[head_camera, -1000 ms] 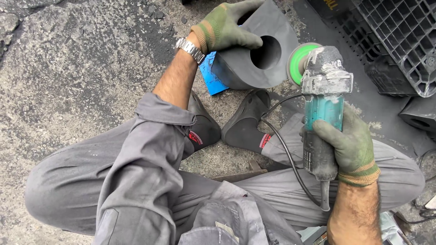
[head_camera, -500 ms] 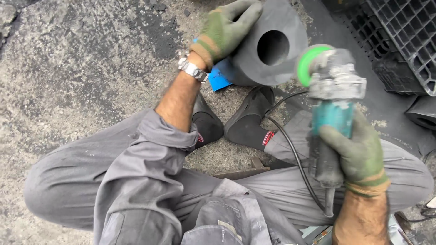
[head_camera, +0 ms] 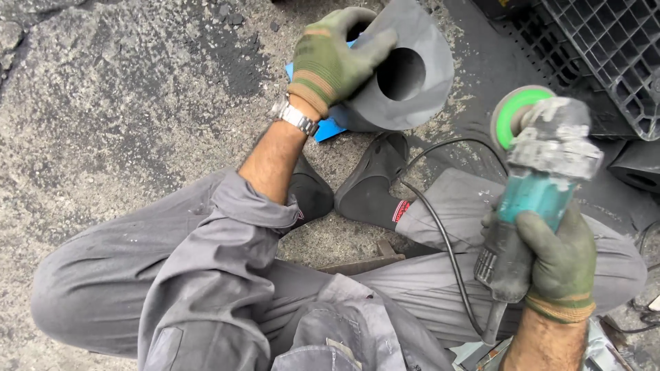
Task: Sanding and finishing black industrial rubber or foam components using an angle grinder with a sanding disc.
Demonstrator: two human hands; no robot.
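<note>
My left hand (head_camera: 335, 60) in its green glove clamps the rim of the grey thick-walled cylinder with a round bore (head_camera: 405, 75), tipped on the gravel. My right hand (head_camera: 553, 264) is wrapped tight around the teal angle grinder (head_camera: 533, 199), held above my right leg. The cylinder looks heavy, rigid and dusty; the rim gives the best purchase.

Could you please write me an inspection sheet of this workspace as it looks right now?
Surface: rough grey ground, dusty, with dark patches.
Job's things: grey cylindrical block with round hole; teal angle grinder with green disc, disc clear of the block.
Clutter: blue sheet under the block.
Hands: left hand, gloved, grips the block; right hand, gloved, holds the grinder body.
Cables: black grinder cord runs across the trouser leg.
Surroundings: black plastic crate at right; black shoes below the block.
</note>
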